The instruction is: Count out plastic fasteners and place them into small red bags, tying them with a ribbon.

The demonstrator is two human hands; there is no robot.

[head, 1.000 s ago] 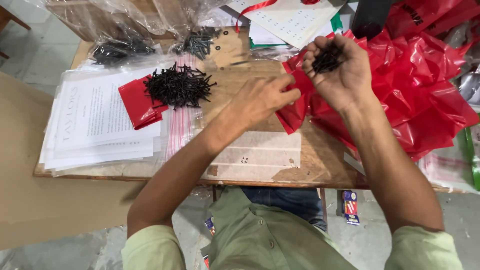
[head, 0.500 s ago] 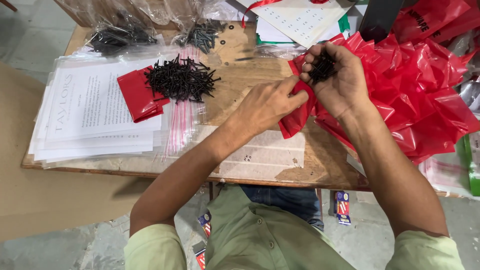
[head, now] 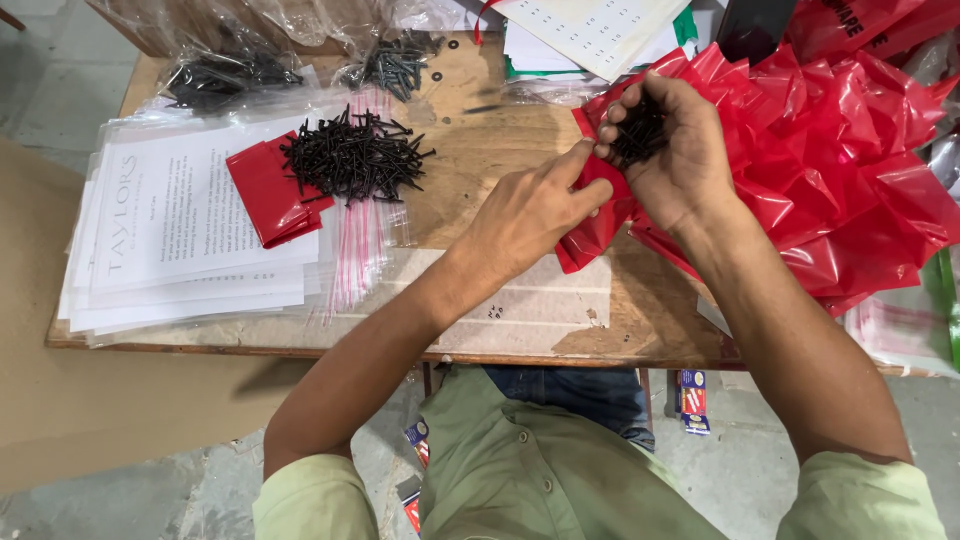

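Careful: your right hand (head: 668, 150) is cupped around a bunch of black screws (head: 640, 130), fingers curled but not fully shut, so the bunch sits loose in the palm above the red bag (head: 600, 215). Your left hand (head: 535, 205) pinches the bag's edge between thumb and fingers, and it holds nothing else.

The likeliest slip, as I judge it, is screws spilling past the bag's mouth: the film is thin and limp, and if your pinch lets the edge fold over, the bunch will land on the table (head: 480, 130) or roll off its near edge to the floor. Sharp tips could also snag or pierce the film if you tip them in point first. A few may catch between your fingers and drop late.

The loose pile (head: 352, 155) lies well apart to your left, beside a folded red bag (head: 270, 190) on the papers (head: 170, 230); a sweeping forearm could scatter it.
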